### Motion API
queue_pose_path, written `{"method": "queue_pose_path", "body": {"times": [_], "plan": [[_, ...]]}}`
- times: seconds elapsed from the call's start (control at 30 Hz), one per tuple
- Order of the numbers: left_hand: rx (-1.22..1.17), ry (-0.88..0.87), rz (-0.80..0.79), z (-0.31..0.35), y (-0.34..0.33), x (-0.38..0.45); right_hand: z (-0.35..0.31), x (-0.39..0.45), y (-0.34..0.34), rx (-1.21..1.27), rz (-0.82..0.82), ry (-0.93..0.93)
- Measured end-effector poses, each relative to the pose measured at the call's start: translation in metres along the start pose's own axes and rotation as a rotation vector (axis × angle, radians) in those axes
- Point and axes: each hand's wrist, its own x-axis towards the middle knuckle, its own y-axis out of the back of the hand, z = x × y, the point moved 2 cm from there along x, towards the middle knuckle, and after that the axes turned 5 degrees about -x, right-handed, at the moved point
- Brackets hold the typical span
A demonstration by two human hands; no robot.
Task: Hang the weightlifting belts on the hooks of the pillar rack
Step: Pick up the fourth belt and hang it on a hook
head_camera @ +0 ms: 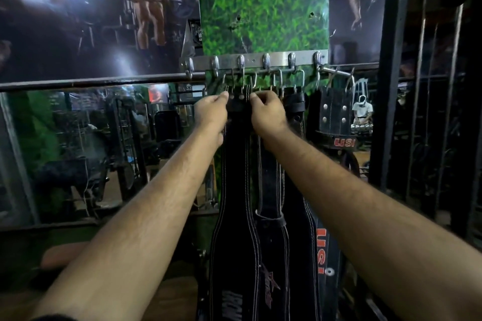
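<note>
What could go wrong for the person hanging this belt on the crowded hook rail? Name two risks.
1. Both hands, left and right, grip the black belt just below tightly packed buckles; its buckle may miss a hook and slip.
2. Jostling could knock a neighbouring belt off.

Six hooks sit in a row on one steel rail across one green pillar. Two hands reach up to the belts. About five black belts hang there: three or four crowded together under the middle hooks, where overlap makes the count uncertain, and one off to the right side. Two of them carry red "USI" lettering. One person shows in the mirror.
</note>
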Motion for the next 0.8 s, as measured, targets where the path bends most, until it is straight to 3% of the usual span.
{"method": "queue_pose_path", "body": {"times": [0.1, 0.3, 0.8], "plan": [[-0.074, 0.028, -0.072, -0.010, 0.009, -0.012, 0.025, -0.016, -0.004, 0.240, -0.042, -0.028], [-0.076, 0.044, -0.206, -0.036, 0.021, -0.039, 0.071, -0.040, -0.007, 0.265, -0.226, 0.068], [0.219, 0.114, -0.177, -0.174, 0.069, -0.111, 0.206, -0.110, -0.004, -0.096, -0.418, 0.003]]}}
